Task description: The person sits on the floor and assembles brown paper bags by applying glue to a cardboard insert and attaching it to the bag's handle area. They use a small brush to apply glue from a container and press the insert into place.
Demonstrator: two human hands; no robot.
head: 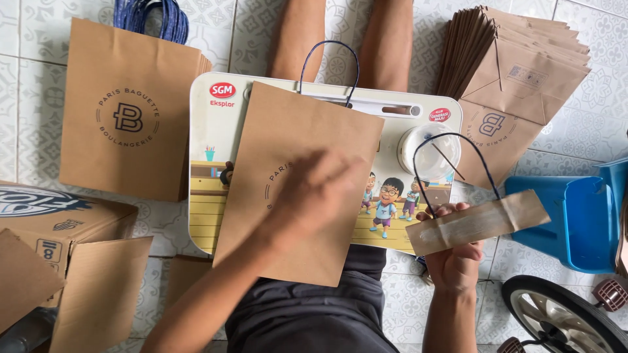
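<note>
— What lies off to the side on the tiled floor (255,33)?

— A stack of finished brown bags (127,108) at upper left, with blue cord handles (154,16) poking out above it. A fanned pile of folded flat bags (517,62) sits at upper right.

— And lower down?

— An open cardboard box (72,261) at lower left. At right, a blue plastic piece (579,219), and just below it a dark wheel with a pale rim (562,317).

— Anything on the lap tray (212,131)?

— A clear round cup (428,153), set in its corner well.
</note>
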